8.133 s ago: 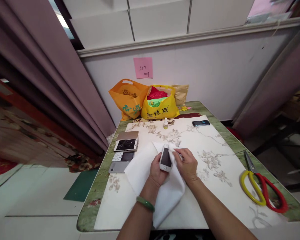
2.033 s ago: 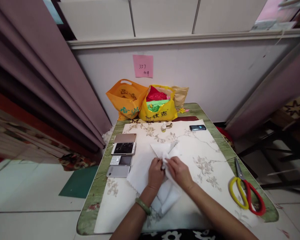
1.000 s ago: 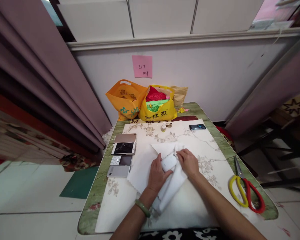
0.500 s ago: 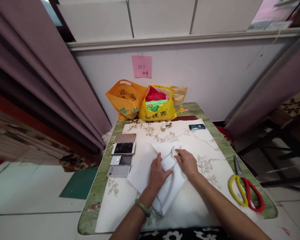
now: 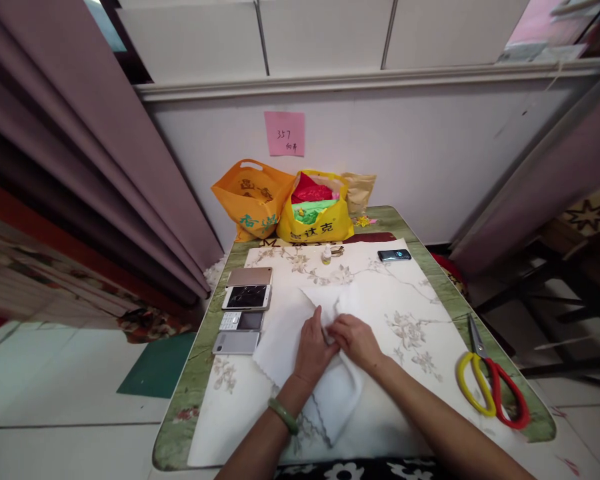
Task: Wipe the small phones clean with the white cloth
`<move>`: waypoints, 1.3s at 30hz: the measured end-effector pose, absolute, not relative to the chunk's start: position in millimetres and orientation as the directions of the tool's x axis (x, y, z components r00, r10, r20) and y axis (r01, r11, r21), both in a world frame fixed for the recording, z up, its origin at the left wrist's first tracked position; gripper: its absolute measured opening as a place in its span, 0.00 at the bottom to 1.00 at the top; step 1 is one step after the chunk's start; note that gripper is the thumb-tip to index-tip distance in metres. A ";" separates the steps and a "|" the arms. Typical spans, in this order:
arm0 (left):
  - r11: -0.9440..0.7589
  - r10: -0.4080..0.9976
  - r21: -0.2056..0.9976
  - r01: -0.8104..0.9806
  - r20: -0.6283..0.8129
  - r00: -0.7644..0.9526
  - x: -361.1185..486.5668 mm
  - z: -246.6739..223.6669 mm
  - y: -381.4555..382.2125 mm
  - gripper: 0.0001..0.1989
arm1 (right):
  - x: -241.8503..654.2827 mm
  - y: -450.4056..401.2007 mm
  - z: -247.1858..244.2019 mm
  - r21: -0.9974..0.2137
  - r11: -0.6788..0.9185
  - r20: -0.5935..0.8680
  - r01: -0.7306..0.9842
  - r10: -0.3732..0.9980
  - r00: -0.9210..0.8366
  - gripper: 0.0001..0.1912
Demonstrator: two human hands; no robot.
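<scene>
A white cloth point(image 5: 285, 340) with a zigzag edge lies over the middle of the flowered sheet, its lower corner pointing toward me. My left hand point(image 5: 313, 347) rests on it, thumb toward the right, keeping hold of the gathered middle. From the right, my right hand point(image 5: 355, 340) pinches a fold of the same cloth, fingertips close to my left thumb. The small white object seen earlier between the hands is now hidden by cloth and fingers.
Several phones line the left side, including a silver one point(image 5: 236, 343). Scissors point(image 5: 485, 373) lie at the right. A small bottle point(image 5: 327, 255), a dark phone point(image 5: 395, 255), an orange bag point(image 5: 253, 200) and a yellow bag point(image 5: 315, 230) stand or lie farther back.
My right hand has moved left and slightly down, bringing the right part of the cloth over the white object. My left hand has barely moved.
</scene>
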State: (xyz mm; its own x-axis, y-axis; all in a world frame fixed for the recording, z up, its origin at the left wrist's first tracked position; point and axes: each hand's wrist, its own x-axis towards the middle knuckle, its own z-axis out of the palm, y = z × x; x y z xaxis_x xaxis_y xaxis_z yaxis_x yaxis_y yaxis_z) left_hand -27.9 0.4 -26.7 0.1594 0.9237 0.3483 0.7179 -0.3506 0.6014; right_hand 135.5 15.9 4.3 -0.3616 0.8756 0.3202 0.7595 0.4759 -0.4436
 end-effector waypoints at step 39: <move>-0.451 0.887 0.590 0.670 0.382 0.261 -29.5 -6.7 -4.5 0.08 | 201.3 27.8 -9.2 -0.913 -0.047 0.118 0.406 0.921 0.372 0.21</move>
